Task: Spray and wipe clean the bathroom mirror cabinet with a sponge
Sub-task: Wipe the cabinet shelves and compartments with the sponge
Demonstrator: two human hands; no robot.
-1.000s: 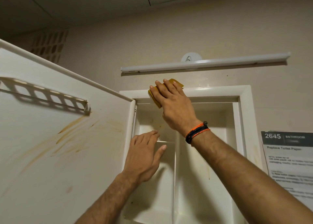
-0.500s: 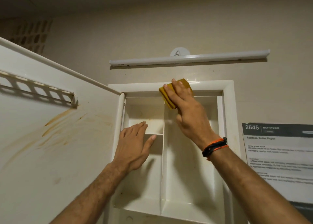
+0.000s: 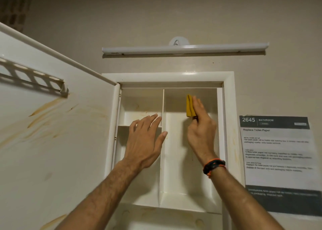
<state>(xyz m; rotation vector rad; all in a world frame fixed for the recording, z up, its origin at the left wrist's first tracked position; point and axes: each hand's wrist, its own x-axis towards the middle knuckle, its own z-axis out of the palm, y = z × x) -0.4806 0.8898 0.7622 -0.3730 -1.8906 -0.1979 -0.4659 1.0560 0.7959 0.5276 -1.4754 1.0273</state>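
Sponge (image 3: 190,106) in right hand (image 3: 200,125), inside cabinet (image 3: 228,97)

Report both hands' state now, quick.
Left hand: open, fingers straight, at the cabinet divider.
Right hand: holding the yellow sponge.

We are in a bathroom: a white recessed cabinet (image 3: 228,118) sits in a beige wall with its door (image 3: 57,125) swung open, and a slim white light bar (image 3: 184,48) runs just above it. A printed sheet (image 3: 277,153) taped to the wall beside the cabinet carries the heading "2645 BATHROOM" and the line "Replace Toilet Paper".
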